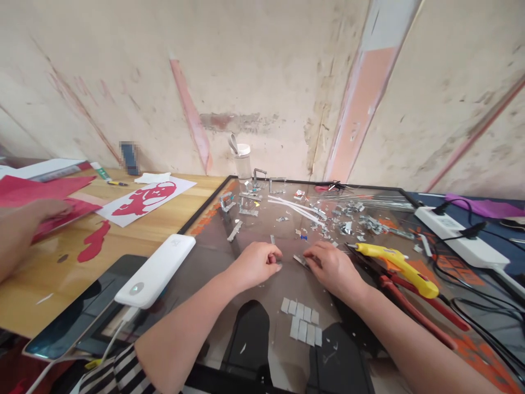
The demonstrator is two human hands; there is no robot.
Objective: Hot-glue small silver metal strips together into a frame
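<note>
My left hand [256, 264] rests low over the dark glass tabletop [229, 273], fingers curled and thumb against them. What they pinch, if anything, is too small to make out. A short way to the right, my right hand [334, 271] is closed on the end of a small grey metal-looking strip [301, 260]. Nearer to me, several flat grey rectangles [301, 322] lie in two neat rows between my forearms. Beyond my hands are scattered silvery scraps [348, 210], several white strips [296, 209] and small bent brackets [248, 205].
On the right lie a yellow glue gun [396, 265], red-handled pliers [414, 309] and a white power strip [461, 235] with cables. A white power bank [158, 271] and a phone [86, 303] sit left. Another person's hand [30, 230] is on red paper [45, 191]. A lidded jar [243, 161] stands behind.
</note>
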